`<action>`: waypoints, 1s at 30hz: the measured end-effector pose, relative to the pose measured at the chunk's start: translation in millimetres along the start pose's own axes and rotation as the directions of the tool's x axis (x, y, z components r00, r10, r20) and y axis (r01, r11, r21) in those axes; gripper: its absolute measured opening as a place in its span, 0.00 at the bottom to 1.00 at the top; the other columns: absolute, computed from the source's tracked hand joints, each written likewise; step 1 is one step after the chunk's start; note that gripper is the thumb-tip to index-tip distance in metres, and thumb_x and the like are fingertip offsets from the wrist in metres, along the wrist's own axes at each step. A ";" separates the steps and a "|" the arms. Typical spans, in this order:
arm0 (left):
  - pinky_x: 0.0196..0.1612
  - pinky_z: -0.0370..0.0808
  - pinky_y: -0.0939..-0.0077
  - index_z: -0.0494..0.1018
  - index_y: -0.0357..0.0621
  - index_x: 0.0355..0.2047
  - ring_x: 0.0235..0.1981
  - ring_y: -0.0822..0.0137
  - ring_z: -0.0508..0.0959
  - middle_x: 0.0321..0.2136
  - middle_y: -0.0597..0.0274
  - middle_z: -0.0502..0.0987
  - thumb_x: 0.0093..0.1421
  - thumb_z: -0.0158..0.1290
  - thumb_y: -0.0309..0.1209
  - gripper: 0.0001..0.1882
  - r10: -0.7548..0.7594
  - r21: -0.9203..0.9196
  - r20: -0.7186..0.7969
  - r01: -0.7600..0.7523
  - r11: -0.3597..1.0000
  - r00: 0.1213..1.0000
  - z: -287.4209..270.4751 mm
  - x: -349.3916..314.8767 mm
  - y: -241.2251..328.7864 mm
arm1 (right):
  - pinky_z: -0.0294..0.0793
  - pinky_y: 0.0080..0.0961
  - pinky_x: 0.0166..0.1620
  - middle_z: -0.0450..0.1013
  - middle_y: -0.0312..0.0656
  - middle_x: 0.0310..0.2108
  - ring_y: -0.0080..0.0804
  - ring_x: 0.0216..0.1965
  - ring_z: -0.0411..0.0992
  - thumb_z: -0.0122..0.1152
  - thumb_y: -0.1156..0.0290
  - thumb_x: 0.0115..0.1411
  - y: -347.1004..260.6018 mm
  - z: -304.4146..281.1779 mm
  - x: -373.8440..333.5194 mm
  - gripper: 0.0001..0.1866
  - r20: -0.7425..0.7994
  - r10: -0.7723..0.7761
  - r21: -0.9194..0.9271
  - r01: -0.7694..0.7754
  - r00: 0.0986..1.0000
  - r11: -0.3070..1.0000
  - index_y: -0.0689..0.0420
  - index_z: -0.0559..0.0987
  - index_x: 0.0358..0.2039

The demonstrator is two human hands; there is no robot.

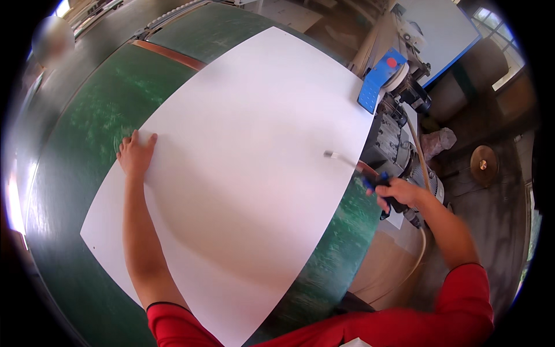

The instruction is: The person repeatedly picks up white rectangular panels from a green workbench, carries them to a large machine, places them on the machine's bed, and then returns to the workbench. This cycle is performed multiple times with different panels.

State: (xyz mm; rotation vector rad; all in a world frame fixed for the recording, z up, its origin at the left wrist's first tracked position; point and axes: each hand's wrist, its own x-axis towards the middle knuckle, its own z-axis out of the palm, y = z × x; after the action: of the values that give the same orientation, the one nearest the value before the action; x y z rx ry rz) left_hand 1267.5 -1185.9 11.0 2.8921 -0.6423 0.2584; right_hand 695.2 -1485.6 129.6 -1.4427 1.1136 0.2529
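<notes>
A large white sheet lies across a green tabletop. My left hand rests flat on its left edge, fingers spread, with the fingertips reaching to the green surface. In my right hand, off the sheet's right edge, is a blue and black air blow gun. Its thin nozzle points left over the white surface. An air hose runs from the handle's lower end. Motion blurs the gun and the fingers round it somewhat.
Right of the sheet stand a grey motor unit and a blue bracket with a red button. Farther right are a round disc and a white panel. A brown strip crosses the green table at the far left.
</notes>
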 end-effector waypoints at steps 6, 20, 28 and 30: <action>0.53 0.68 0.54 0.74 0.42 0.49 0.52 0.50 0.71 0.46 0.49 0.73 0.58 0.47 0.61 0.35 -0.063 0.052 -0.022 0.065 0.997 0.998 -15.5 -22.2 -57.9 | 0.71 0.26 0.25 0.70 0.37 0.16 0.25 0.17 0.68 0.53 0.57 0.65 64.8 -17.5 -28.1 0.22 -0.313 -0.013 0.040 0.027 0.950 0.999 0.67 0.75 0.41; 0.48 0.73 0.56 0.80 0.35 0.32 0.47 0.48 0.72 0.41 0.44 0.74 0.57 0.51 0.58 0.32 -0.365 0.077 0.127 0.358 0.931 0.922 -83.1 -260.3 -149.1 | 0.71 0.27 0.28 0.70 0.39 0.22 0.29 0.23 0.70 0.58 0.66 0.60 222.1 61.8 -85.9 0.11 -0.258 -0.098 0.442 0.207 0.961 0.873 0.62 0.74 0.34; 0.44 0.75 0.61 0.81 0.42 0.36 0.43 0.52 0.78 0.37 0.52 0.80 0.55 0.43 0.67 0.38 -0.471 -0.060 0.390 0.533 0.844 0.791 -165.3 -378.4 -143.9 | 0.73 0.29 0.33 0.73 0.41 0.30 0.31 0.30 0.72 0.59 0.64 0.61 241.2 130.8 -12.7 0.12 0.136 -0.087 0.490 0.010 0.987 0.872 0.60 0.75 0.37; 0.43 0.75 0.61 0.81 0.42 0.35 0.42 0.53 0.78 0.36 0.52 0.80 0.57 0.41 0.67 0.38 -0.505 -0.083 0.375 0.571 0.817 0.778 -186.9 -425.0 -148.4 | 0.73 0.29 0.33 0.73 0.41 0.31 0.32 0.31 0.72 0.59 0.64 0.61 228.3 147.4 -3.7 0.12 0.228 -0.096 0.427 -0.011 0.969 0.904 0.60 0.75 0.37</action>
State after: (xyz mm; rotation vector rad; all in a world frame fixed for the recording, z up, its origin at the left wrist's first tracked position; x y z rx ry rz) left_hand 927.7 -844.9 87.3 2.7913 0.1525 -0.3676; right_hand 591.8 -1311.8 -51.9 -1.0126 0.8669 0.1387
